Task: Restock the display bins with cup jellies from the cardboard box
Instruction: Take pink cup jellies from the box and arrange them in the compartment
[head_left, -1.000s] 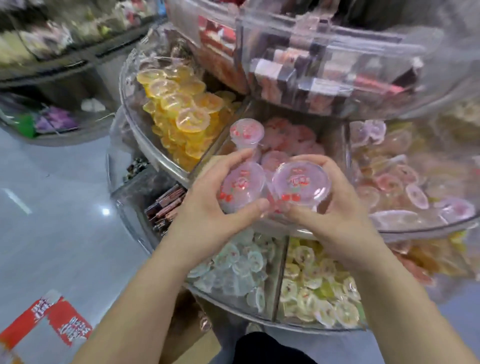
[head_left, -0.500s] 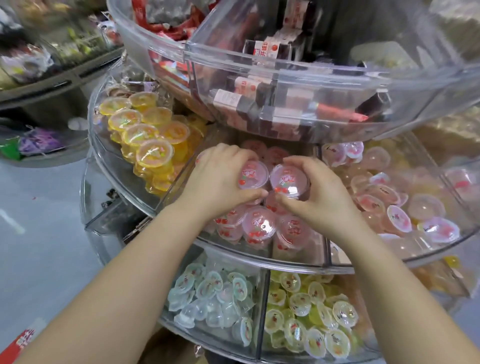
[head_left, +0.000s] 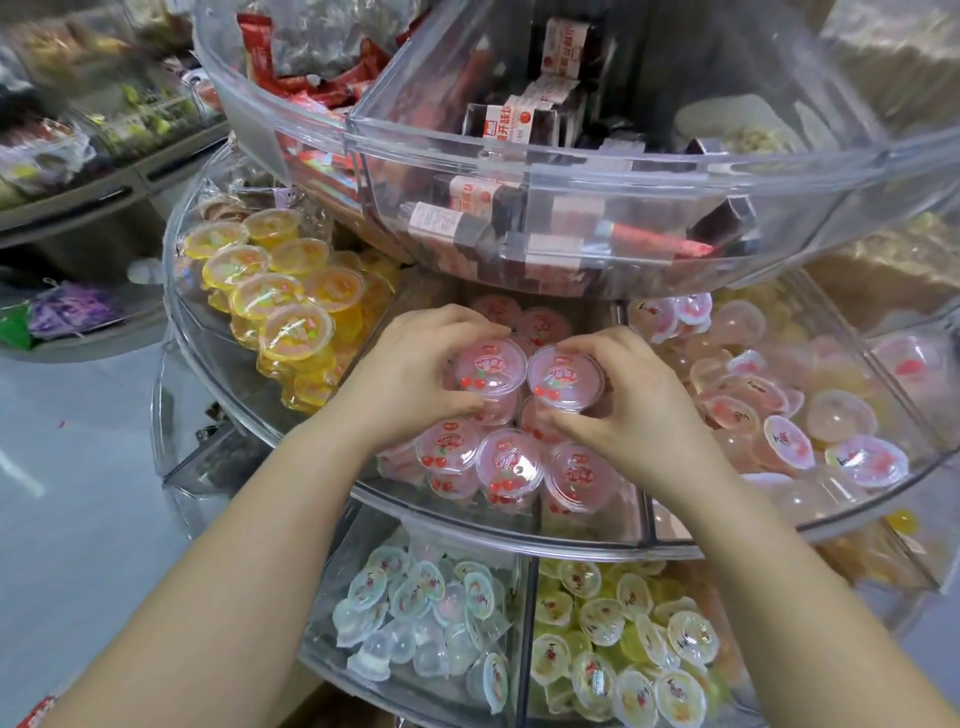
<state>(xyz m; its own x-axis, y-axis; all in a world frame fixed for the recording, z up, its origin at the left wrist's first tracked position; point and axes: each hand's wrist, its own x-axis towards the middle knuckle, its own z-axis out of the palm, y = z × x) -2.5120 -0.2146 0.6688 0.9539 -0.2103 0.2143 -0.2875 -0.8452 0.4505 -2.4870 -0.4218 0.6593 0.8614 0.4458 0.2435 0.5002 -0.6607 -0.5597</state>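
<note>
Both hands are inside the middle compartment of the clear display bin (head_left: 452, 512), over a heap of pink cherry cup jellies (head_left: 509, 465). My left hand (head_left: 410, 376) grips one pink cup jelly (head_left: 488, 366), thumb in front and fingers behind. My right hand (head_left: 631, 395) grips a second pink cup jelly (head_left: 563, 376) beside it. The two cups stand lid-up and touch each other on top of the heap. The cardboard box is out of sight.
Yellow cup jellies (head_left: 283, 306) fill the compartment to the left, pale pink ones (head_left: 789, 415) the one to the right. An upper bin (head_left: 545, 156) of wrapped snacks overhangs my hands. Below lie clear jellies (head_left: 426, 618) and yellow-green jellies (head_left: 623, 639). Grey floor (head_left: 78, 493) at left.
My hands carried the two pink cups forward from in front of the bin into its middle compartment and lowered them onto the heap. The view has moved closer to the stand.
</note>
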